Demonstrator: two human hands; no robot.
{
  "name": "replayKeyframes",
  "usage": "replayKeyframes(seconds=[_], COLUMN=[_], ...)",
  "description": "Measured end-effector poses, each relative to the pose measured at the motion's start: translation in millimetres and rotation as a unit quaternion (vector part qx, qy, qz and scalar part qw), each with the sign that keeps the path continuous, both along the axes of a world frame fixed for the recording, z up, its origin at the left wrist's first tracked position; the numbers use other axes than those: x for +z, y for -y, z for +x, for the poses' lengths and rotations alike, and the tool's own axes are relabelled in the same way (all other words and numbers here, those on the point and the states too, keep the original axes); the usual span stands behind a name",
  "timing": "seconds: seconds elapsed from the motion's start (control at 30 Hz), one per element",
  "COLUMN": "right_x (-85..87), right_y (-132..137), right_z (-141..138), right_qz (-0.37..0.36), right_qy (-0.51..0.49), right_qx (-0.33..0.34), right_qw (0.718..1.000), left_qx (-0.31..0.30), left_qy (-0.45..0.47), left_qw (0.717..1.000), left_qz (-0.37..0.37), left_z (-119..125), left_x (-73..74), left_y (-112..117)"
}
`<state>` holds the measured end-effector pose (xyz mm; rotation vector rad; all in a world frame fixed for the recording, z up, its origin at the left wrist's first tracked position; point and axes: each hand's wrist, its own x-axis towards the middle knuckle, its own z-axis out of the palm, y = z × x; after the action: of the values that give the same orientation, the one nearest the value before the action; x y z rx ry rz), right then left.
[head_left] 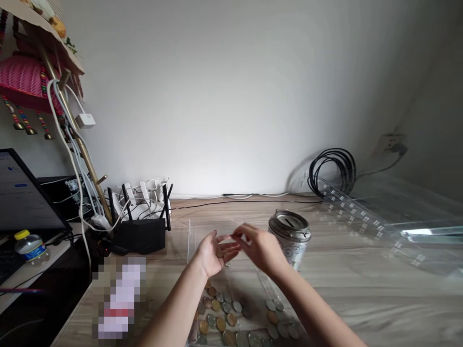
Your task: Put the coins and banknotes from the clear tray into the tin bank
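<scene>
My left hand (213, 254) is turned palm up with its fingers stretched out, and a coin (219, 254) lies on it. Above its fingertips, my right hand (258, 243) is closed in a pinch; what the fingertips hold is too small to make out. Another coin (227, 264) shows just under the left fingers. Below the hands, several gold and silver coins (221, 323) are spread over a clear plastic tray (189, 241). Just right of my right hand stands a patterned metal coin tin (297, 248), upright, with a slot in its lid (289, 220).
A black router (139, 235) with antennas and white cables stands at the left back. A coiled black cable (332, 171) leans on the wall. Clear plastic panels (376, 226) lie at right. A laptop (25, 193) and a bottle (32, 249) are far left.
</scene>
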<state>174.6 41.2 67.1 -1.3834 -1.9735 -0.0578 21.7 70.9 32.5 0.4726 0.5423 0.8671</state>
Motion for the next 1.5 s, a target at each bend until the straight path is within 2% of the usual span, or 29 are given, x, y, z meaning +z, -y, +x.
replayKeyframes(seconds=[0.03,0.1,0.17,0.2,0.3,0.4,0.47,0.53,0.57,0.6,0.63,0.7,0.77,0.83,0.97,1.03,1.07,1.13,1.2,1.27,1.3,1.4,1.5], right_x=[6.3,17.7,25.4,27.5,28.0,25.1,22.8,19.9,17.9,15.2,12.0,4.4,-3.3,-8.9,-10.4,-5.9,-2.3,7.4,18.6,28.3,31.6,34.1,29.5], right_y=[1.8,3.3,1.8,0.2,-4.8,-6.6,-5.7,-3.6,-2.3,-0.9,0.6,3.4,5.2,5.6,5.1,5.9,6.6,8.0,8.5,7.0,5.3,-2.3,-8.3], right_z=[11.9,38.6,63.1,72.6,87.3,88.2,84.2,73.4,64.5,53.3,40.2,11.8,-13.0,-28.4,-31.8,-23.0,-15.5,6.1,34.4,62.1,73.3,90.5,90.1], right_qz=[0.042,0.088,0.049,0.008,-0.078,-0.097,-0.034,0.088,0.135,0.151,0.131,0.024,-0.076,-0.113,-0.1,-0.071,-0.043,0.032,0.072,0.018,-0.03,-0.124,-0.129], right_qy=[-0.027,-0.079,-0.099,-0.096,-0.083,-0.073,-0.057,-0.052,-0.054,-0.056,-0.052,-0.017,0.03,0.045,0.039,0.047,0.043,0.009,-0.038,-0.062,-0.063,-0.053,-0.052], right_qx=[-0.063,-0.212,-0.333,-0.366,-0.385,-0.375,-0.358,-0.324,-0.285,-0.228,-0.152,0.035,0.175,0.224,0.209,0.177,0.14,0.007,-0.181,-0.331,-0.372,-0.387,-0.375], right_qw=[0.997,0.97,0.937,0.926,0.916,0.919,0.931,0.94,0.947,0.96,0.978,0.999,0.981,0.967,0.972,0.981,0.988,0.999,0.98,0.941,0.926,0.912,0.917], left_qx=[0.026,0.076,0.103,0.102,0.085,0.081,0.081,0.078,0.075,0.072,0.069,0.058,0.038,0.021,-0.023,-0.048,-0.052,-0.029,0.01,0.022,0.015,-0.007,-0.046], left_qy=[-0.007,-0.017,-0.02,-0.019,-0.021,-0.026,-0.02,-0.008,0.001,0.009,0.015,0.018,0.003,-0.005,0.007,-0.005,-0.028,-0.132,-0.288,-0.409,-0.443,-0.495,-0.536], left_qw=[1.0,0.997,0.994,0.994,0.996,0.996,0.996,0.997,0.997,0.997,0.997,0.998,0.999,1.0,0.998,0.994,0.991,0.973,0.923,0.858,0.832,0.783,0.735], left_qz=[-0.003,-0.011,-0.018,-0.018,-0.014,-0.009,-0.008,-0.01,-0.01,-0.009,-0.008,-0.003,0.0,0.013,0.064,0.1,0.124,0.185,0.254,0.311,0.333,0.376,0.414], left_z=[-0.3,-0.5,-0.3,-0.1,0.6,0.6,-0.1,-1.2,-1.8,-2.5,-3.3,-4.8,-6.3,-7.2,-5.9,-3.1,-1.2,2.9,6.7,9.3,10.0,9.6,7.5], left_x=[-0.4,-1.0,-0.8,-0.2,2.6,4.3,3.8,2.6,2.0,1.4,0.9,0.5,0.9,2.0,5.9,6.9,6.4,3.3,-1.5,-4.9,-5.1,0.3,7.1], left_y=[-0.4,-1.3,-1.8,-1.5,0.2,1.4,1.3,0.8,0.6,0.5,0.3,-0.1,-0.4,0.0,4.5,7.5,8.6,9.6,9.2,9.1,9.7,14.6,21.0])
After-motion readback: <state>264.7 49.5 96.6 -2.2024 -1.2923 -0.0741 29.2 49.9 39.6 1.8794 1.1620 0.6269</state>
